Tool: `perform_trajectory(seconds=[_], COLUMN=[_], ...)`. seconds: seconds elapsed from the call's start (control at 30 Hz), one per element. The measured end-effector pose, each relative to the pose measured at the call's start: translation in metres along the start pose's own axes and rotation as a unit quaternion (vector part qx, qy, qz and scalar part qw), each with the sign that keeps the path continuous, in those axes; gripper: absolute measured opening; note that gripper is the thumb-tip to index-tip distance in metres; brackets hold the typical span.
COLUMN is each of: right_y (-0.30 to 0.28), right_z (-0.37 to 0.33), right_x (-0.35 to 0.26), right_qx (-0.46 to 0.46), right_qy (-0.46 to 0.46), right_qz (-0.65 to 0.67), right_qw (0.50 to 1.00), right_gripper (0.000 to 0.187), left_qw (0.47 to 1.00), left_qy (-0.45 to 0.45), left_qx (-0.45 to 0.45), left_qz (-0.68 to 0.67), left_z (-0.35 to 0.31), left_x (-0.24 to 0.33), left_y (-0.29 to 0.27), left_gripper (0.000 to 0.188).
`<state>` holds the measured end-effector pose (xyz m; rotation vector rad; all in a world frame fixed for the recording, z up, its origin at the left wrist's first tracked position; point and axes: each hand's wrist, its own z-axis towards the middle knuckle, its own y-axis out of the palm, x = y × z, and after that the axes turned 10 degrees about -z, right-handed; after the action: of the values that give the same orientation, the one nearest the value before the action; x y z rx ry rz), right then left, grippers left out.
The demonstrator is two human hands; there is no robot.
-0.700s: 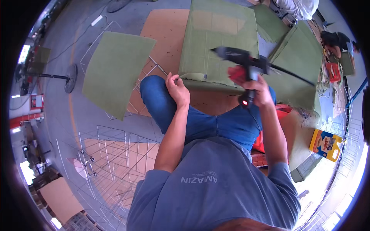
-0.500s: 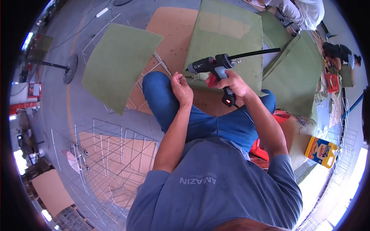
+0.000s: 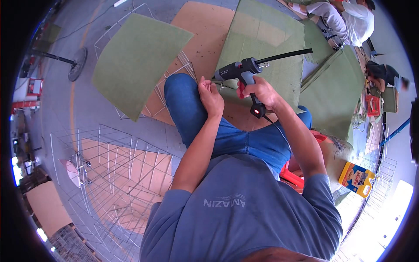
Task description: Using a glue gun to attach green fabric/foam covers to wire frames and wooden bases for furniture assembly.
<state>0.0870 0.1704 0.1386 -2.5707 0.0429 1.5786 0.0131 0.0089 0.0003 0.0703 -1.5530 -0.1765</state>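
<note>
Head view of a seated person working with two bare hands, the hands apart from each other. The right hand [image 3: 260,92] is wrapped around the handle of a grey-and-black glue gun [image 3: 248,72], which lies above the lap, in front of the near edge of a green fabric-covered piece [image 3: 244,48]. A black stick [image 3: 290,54] projects from the gun's rear, and a cable [image 3: 279,130] trails from the handle's base toward the thighs. The left hand [image 3: 212,100], fingers partly curled, is beside the left knee [image 3: 179,94]; whether it grips the fabric edge cannot be told. The nozzle points toward the left fingertips and is just beside them. Principal hazard, as judged: if the nozzle is hot, a small slip of either hand could burn those fingers. Excess pressure on the trigger could drip glue onto fabric or trousers, and a snagged cable could pull the nozzle off line.
</note>
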Motion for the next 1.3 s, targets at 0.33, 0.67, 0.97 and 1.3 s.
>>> perform_trajectory(seconds=[0.33, 0.67, 0.97, 1.3], right_y=[0.002, -0.022, -0.035, -0.038], right_z=[0.000, -0.023, -0.052, -0.064], right_x=[0.001, 0.019, 0.023, 0.025], right_qx=[0.016, 0.026, 0.065, 0.088], right_qy=[0.001, -0.021, -0.039, -0.065], right_qz=[-0.010, 0.140, 0.174, 0.222], right_qw=[1.000, 0.990, 0.982, 0.969], right_gripper=[0.023, 0.037, 0.040, 0.039], left_qw=[0.999, 0.991, 0.912, 0.892], left_qy=[-0.034, -0.115, -0.278, -0.355], left_qx=[0.013, 0.033, 0.185, 0.126], left_qz=[0.027, 0.054, -0.237, -0.249], left_z=[0.005, 0.019, 0.043, 0.065], left_x=[-0.011, -0.005, -0.030, -0.027], left_y=[0.002, 0.017, 0.027, 0.009], left_gripper=[0.057, 0.038, 0.022, 0.032])
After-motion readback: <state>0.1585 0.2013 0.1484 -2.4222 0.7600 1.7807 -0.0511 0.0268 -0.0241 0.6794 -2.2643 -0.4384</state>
